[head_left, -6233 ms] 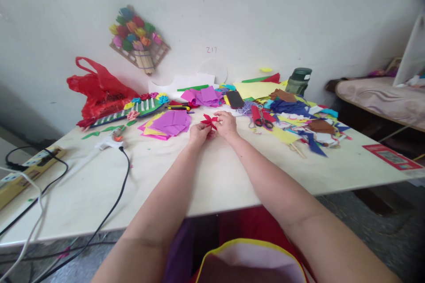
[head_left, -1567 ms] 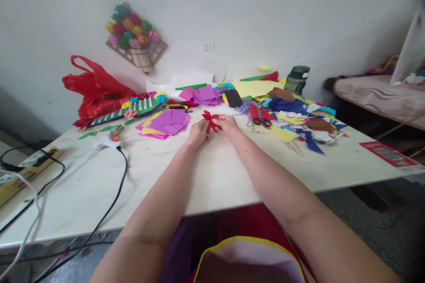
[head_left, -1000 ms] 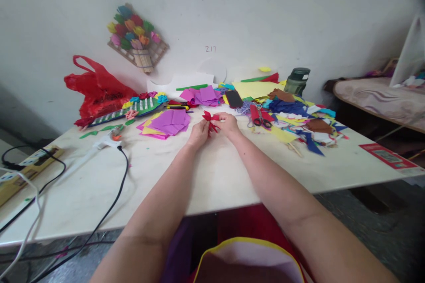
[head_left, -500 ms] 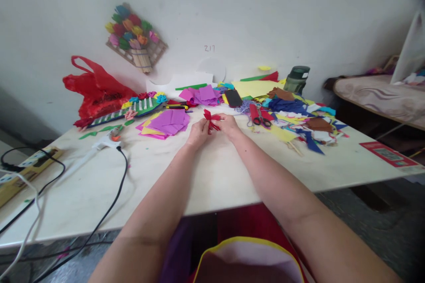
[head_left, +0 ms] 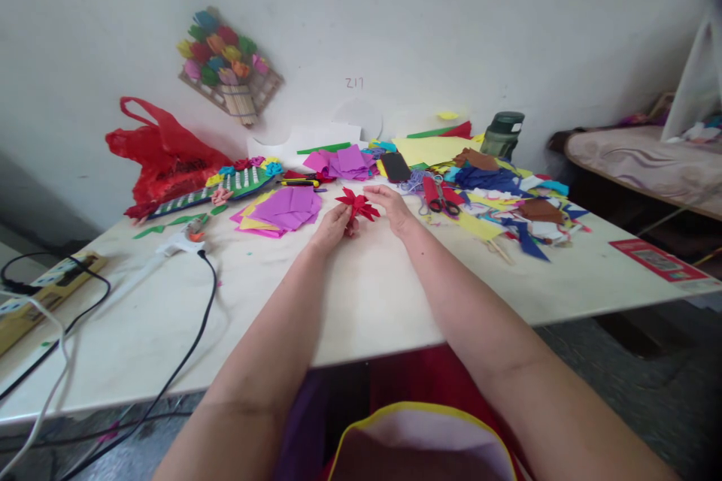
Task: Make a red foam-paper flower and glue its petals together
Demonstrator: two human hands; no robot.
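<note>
A red paper flower (head_left: 358, 204) with pointed, spread petals is held over the middle of the table. My left hand (head_left: 334, 229) grips it from below and the left, fingers closed around its base. On the other side my right hand (head_left: 391, 206) has its fingers stretched out beside the petals; whether a fingertip touches them I cannot tell. Purple, pink and yellow paper sheets (head_left: 287, 209) lie to the left of my hands. To the right rest red-handled scissors (head_left: 441, 199).
A white glue gun (head_left: 183, 240) with a black cord lies at left, near a power strip (head_left: 50, 289). Behind it are a red plastic bag (head_left: 163, 150) and a decorated green board (head_left: 242, 180). Paper scraps (head_left: 508, 199), a phone (head_left: 395, 167) and a dark green bottle (head_left: 502, 135) sit at back right.
The red flower has turned so its petals face up and look more spread. My right hand has let go of its pinch and straightened its fingers; my left hand keeps hold.
</note>
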